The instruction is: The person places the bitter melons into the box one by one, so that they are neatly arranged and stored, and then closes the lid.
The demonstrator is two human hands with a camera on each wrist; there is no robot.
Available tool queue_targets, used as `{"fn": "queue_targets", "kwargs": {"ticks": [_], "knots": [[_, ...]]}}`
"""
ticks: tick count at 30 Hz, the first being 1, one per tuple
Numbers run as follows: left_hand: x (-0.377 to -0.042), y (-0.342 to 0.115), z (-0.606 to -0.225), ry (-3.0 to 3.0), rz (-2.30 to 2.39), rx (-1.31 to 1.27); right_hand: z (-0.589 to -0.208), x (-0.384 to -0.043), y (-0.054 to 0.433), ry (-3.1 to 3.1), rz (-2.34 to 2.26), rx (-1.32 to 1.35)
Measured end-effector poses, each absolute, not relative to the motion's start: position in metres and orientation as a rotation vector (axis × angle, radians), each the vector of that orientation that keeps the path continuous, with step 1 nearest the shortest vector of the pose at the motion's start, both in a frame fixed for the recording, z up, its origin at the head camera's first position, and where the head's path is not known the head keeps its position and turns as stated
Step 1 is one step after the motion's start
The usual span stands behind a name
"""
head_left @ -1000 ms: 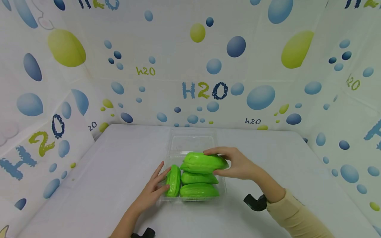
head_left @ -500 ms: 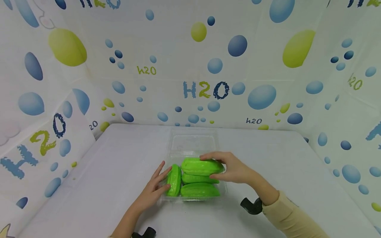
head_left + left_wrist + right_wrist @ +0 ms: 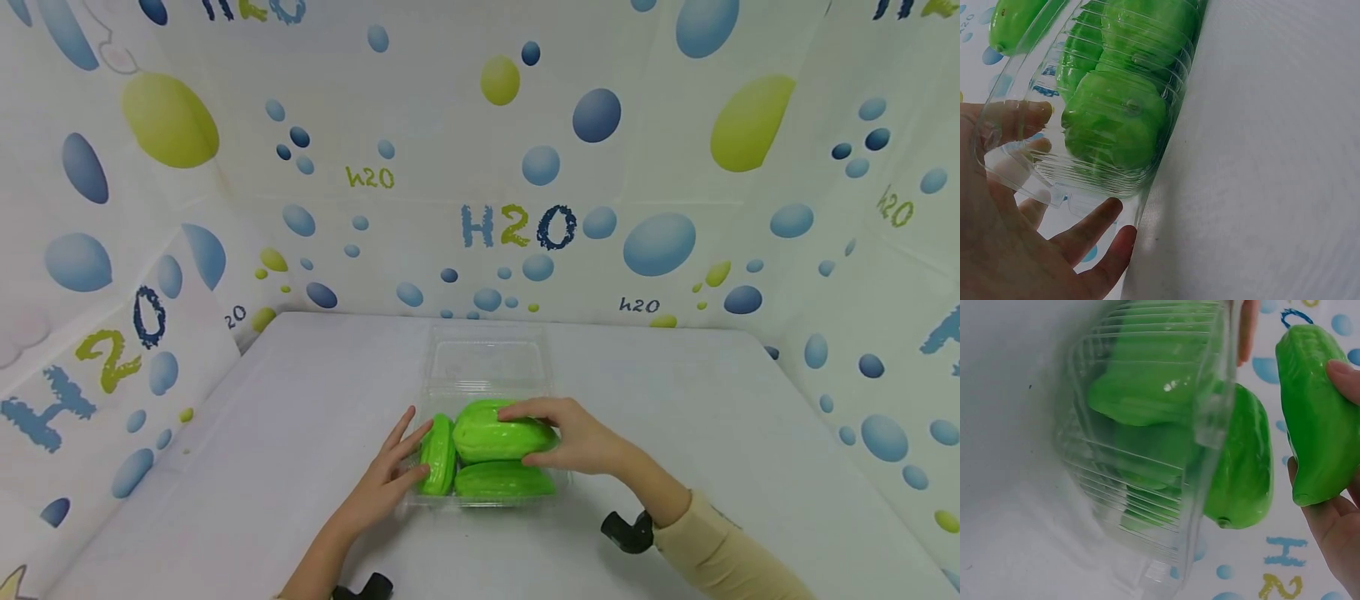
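Several smooth, faintly ridged, papaya-like green fruits are at a clear plastic clamshell box (image 3: 555, 485). My right hand (image 3: 588, 437) grips one green fruit (image 3: 495, 435) between thumb and fingers, above the box; the right wrist view shows this held fruit (image 3: 1316, 419) apart from the box wall. Below it, a front fruit (image 3: 504, 480) lies crosswise inside, while another fruit (image 3: 438, 454) stands lengthwise along the left wall. My left hand (image 3: 386, 479), fingers spread and fairly straight, touches the box's left side. Through the clear wall (image 3: 1116, 181), fruit ends show. The held fruit hides what lies behind.
The box's clear lid (image 3: 487, 358) lies folded back toward the rear of the white table (image 3: 315, 400). A patterned curtain (image 3: 420, 125) stands behind and at both sides. Dark camera mounts (image 3: 628, 532) sit at my wrists.
My right hand has come nearer and slightly left with the held fruit, which now covers the middle fruit from the head view. My left hand has stayed in place.
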State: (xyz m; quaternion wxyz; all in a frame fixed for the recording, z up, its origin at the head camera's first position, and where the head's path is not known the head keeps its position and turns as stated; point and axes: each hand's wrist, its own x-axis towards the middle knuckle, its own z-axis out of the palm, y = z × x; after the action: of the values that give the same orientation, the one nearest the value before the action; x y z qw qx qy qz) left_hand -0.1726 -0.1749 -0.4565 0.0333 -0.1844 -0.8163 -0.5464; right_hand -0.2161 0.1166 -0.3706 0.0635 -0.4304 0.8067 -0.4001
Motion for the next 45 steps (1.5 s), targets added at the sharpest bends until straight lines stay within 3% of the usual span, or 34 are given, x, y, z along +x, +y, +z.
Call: {"fn": "queue_targets", "kwargs": {"ticks": [45], "knots": [[-0.171, -0.171, -0.453, -2.538, -1.673, -0.523, -0.393, -0.21, 0.115, 2.706, -0.907, -1.41]]}}
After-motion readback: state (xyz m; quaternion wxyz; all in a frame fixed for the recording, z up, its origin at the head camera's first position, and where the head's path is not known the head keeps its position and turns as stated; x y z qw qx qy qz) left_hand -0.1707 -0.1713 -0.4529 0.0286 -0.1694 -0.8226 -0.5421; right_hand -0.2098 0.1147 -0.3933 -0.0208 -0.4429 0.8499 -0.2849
